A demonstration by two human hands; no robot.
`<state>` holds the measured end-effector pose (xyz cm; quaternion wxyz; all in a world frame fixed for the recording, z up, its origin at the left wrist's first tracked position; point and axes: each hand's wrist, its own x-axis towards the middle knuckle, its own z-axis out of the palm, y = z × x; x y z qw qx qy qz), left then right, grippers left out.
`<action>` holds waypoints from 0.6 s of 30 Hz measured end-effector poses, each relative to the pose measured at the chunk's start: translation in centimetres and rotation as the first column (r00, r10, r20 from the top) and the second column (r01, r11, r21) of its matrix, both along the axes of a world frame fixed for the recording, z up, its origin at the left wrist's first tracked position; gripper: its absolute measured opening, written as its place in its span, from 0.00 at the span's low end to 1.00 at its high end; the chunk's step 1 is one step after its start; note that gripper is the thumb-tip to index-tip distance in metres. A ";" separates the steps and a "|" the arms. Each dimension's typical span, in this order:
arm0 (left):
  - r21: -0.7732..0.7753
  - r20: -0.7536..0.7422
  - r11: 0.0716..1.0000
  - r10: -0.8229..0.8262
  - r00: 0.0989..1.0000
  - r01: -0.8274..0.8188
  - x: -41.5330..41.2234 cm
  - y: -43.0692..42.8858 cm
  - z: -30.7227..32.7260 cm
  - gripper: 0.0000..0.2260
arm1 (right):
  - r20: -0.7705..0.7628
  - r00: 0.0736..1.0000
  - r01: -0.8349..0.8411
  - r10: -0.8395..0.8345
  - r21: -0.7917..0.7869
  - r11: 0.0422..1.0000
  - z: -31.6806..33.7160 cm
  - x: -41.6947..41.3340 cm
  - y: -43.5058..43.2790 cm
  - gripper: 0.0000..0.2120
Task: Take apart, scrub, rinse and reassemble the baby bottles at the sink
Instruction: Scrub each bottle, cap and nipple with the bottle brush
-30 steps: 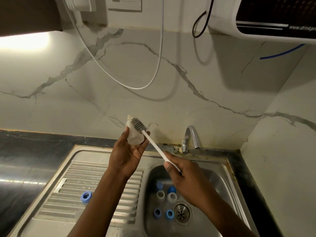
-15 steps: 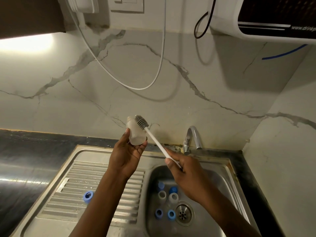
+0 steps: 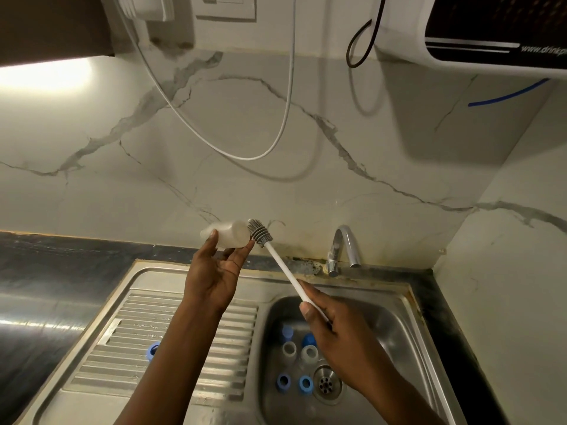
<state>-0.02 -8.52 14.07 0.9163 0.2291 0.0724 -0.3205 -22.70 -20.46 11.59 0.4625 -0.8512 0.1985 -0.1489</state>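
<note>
The left hand [image 3: 214, 277] pinches the clear bottle [image 3: 228, 237] between thumb and fingertips, above the back edge of the sink [image 3: 368, 285]. The right hand [image 3: 334, 329] grips the white handle of the brush [image 3: 260, 233]. Moments ago the bottle stood more upright; now it lies tipped sideways, what looks like its open end touching the bristles. Scrubbing inside seems ready to start. Blue rings [image 3: 283, 382] wait by the drain [image 3: 325, 384].

Bottle [image 3: 228, 237] left of brush [image 3: 260, 232], above sink [image 3: 395, 320].
</note>
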 end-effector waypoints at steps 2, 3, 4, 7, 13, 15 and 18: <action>0.019 0.002 1.000 0.022 1.000 -0.022 -0.3 -0.4 0.2 0.22 | 0.007 1.000 -0.010 0.010 0.017 1.000 -0.2 0.2 0.5 0.20; 0.030 -0.001 0.999 0.020 1.000 -0.020 -0.6 -0.6 0.2 0.23 | 0.007 1.000 -0.013 0.013 0.017 1.000 -0.2 0.4 0.7 0.20; 0.031 -0.016 0.999 0.013 1.000 -0.012 -0.8 -0.8 0.1 0.24 | 0.006 1.000 -0.010 0.009 0.013 1.000 -0.2 0.7 0.9 0.19; -0.005 -0.075 1.000 -0.004 0.997 0.004 -1.7 -1.3 0.1 0.25 | 0.011 1.000 0.016 -0.016 -0.012 1.000 -0.2 1.5 1.3 0.19; -0.005 -0.160 1.000 -0.022 0.987 0.022 -3.5 -2.7 0.4 0.23 | -0.004 0.998 0.067 -0.067 -0.050 0.997 0.1 2.8 1.4 0.24; -0.024 -0.193 0.999 -0.036 0.981 0.032 -3.5 -2.8 0.3 0.22 | -0.003 0.997 0.074 -0.074 -0.077 0.994 0.5 3.2 1.2 0.24; -0.024 -0.187 0.999 -0.052 0.981 0.048 -3.7 -2.6 0.3 0.22 | 0.010 0.998 0.065 -0.064 -0.120 0.991 1.1 3.3 0.6 0.24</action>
